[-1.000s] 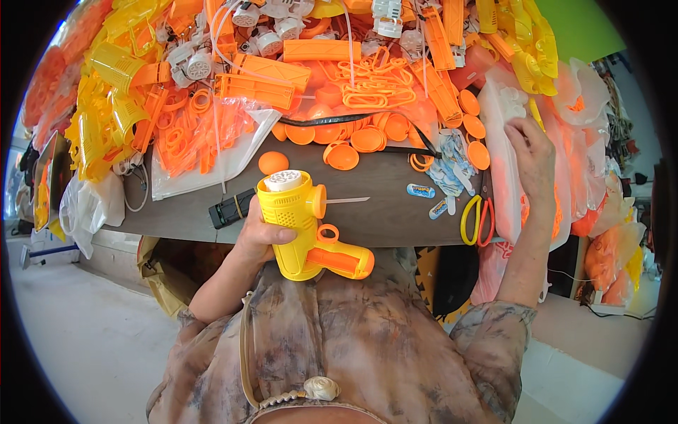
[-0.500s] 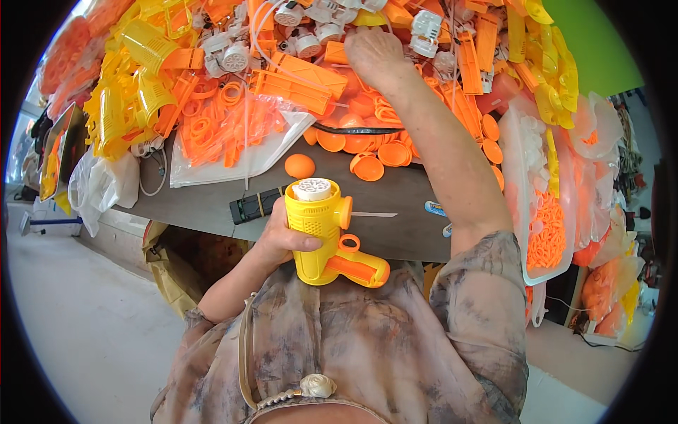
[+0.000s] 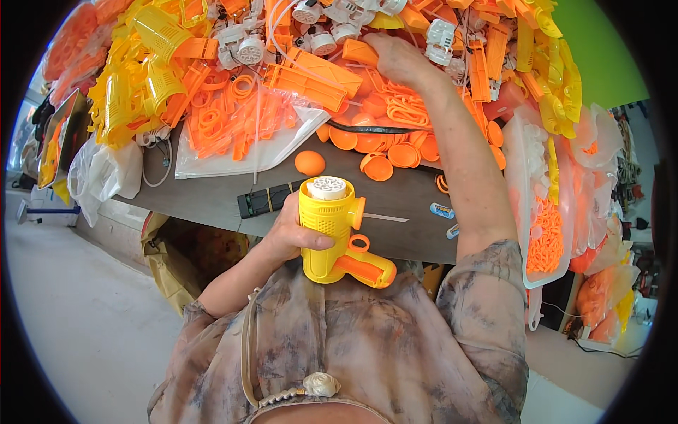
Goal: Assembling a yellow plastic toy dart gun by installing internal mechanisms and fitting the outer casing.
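My left hand (image 3: pixel 293 233) grips a yellow toy gun body (image 3: pixel 326 227) with a white round top and an orange handle (image 3: pixel 364 265), held upright close to my chest. Far out over the table, my right hand (image 3: pixel 399 60) reaches into the heap of orange plastic parts (image 3: pixel 395 106), its fingers resting on them. Whether it holds a piece I cannot tell. Orange round caps (image 3: pixel 378 152) lie just below that hand.
A dark table (image 3: pixel 402 205) carries piles of yellow housings (image 3: pixel 145 71), clear bags of orange rings (image 3: pixel 240 124), white motor parts (image 3: pixel 321 28) and a black bar (image 3: pixel 265 200). Bags of orange parts (image 3: pixel 551 226) hang at the right. A brown bag (image 3: pixel 183 258) sits under the table.
My right hand has swung from the right edge of the table leftward and further out into the middle of the parts heap. The left hand keeps the yellow toy nearly still.
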Demonstrator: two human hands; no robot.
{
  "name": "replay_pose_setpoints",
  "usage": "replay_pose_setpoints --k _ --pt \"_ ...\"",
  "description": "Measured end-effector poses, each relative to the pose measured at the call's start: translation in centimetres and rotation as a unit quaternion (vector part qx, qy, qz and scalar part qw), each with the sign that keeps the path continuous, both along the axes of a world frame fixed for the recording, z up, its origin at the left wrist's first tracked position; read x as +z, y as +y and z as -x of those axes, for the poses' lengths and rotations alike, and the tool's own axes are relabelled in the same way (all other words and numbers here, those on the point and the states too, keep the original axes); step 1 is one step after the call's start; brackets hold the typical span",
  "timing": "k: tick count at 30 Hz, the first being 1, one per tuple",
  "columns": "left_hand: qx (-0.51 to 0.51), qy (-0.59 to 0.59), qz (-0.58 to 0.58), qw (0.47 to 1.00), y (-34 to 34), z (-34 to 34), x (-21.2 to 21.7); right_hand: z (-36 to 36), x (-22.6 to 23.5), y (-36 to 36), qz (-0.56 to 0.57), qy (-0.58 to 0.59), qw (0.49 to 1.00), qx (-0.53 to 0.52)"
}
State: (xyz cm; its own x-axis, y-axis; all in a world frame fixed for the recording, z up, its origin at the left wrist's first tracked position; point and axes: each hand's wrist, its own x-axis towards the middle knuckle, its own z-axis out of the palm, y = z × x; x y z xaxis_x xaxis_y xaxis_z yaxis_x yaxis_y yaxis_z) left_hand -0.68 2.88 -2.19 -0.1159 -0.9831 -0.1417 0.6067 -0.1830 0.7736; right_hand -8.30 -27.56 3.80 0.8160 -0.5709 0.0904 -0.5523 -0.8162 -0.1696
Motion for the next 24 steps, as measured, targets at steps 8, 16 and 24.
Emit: replay_pose_setpoints --k 8,16,24 --pt "0.010 0.005 -0.003 1.000 0.0 0.0 0.0 3.7 1.0 0.1 -0.011 -0.044 0.999 0.004" --pt "-0.002 -0.005 0.004 1.000 -0.1 -0.1 -0.2 6.5 1.0 2.8 -0.024 -0.271 0.962 -0.022" --pt "-0.015 0.010 -0.002 1.000 -0.8 0.2 1.8 9.7 3.9 8.6 -0.379 -0.300 0.875 0.017"
